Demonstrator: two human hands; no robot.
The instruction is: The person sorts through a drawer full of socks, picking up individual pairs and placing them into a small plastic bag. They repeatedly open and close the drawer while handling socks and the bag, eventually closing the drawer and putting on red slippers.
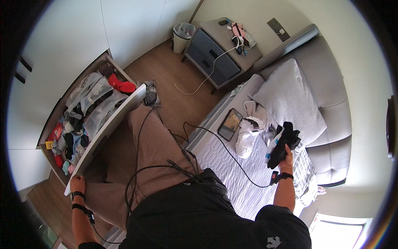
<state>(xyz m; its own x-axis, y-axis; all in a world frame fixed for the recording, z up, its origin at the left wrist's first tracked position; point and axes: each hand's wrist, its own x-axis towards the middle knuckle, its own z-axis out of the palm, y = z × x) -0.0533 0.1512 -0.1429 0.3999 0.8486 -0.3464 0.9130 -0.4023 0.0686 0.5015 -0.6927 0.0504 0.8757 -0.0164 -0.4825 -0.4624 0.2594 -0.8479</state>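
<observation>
My right hand [286, 158] holds a bundle of black socks [283, 146] above the bed, near the grey pillow. My left hand [77, 183], fingers curled, is at the near end of the white drawer front [108, 130], by my knee. Whether it grips the edge is hidden. The pulled-out drawer [56, 158] holds many loose socks, translucent plastic bags [93, 90] and a red fabric item [121, 84]. On the bed, left of the black socks, a stack of white socks [247, 140] lies beside a smartphone [230, 124] with its screen lit.
A grey pillow [292, 99] leans on the padded headboard [329, 93]. Black cables [149, 168] run across my lap and to my right wrist. A nightstand [214, 56], a lined waste bin [182, 37] and a packet of dark fabric [150, 93] on the floor stand beyond my knees.
</observation>
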